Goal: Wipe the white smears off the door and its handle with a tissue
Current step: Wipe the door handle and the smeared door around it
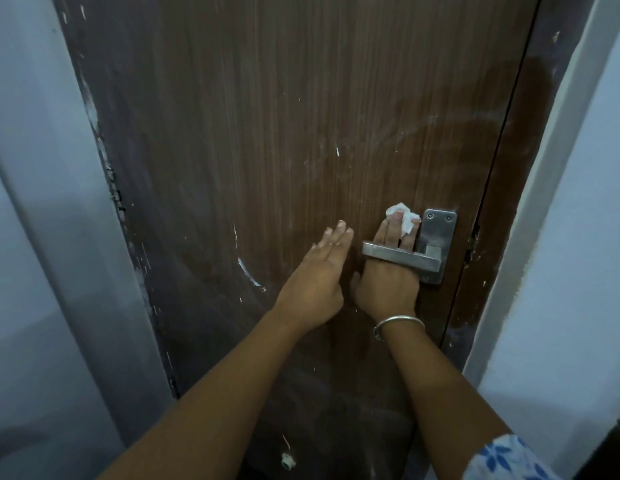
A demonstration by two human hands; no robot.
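While left hand [319, 271] lies flat on door [232, 133] | right hand [388, 282], behind handle [398, 253], pinches tissue [403, 216] above it

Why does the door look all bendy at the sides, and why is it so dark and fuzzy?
Head view: the wide lens bows the door edges and the wall; dim, even light, no glare on the handle, only a dull sheen; everything is slightly soft, yet the tissue at the right hand fingertips is readable.
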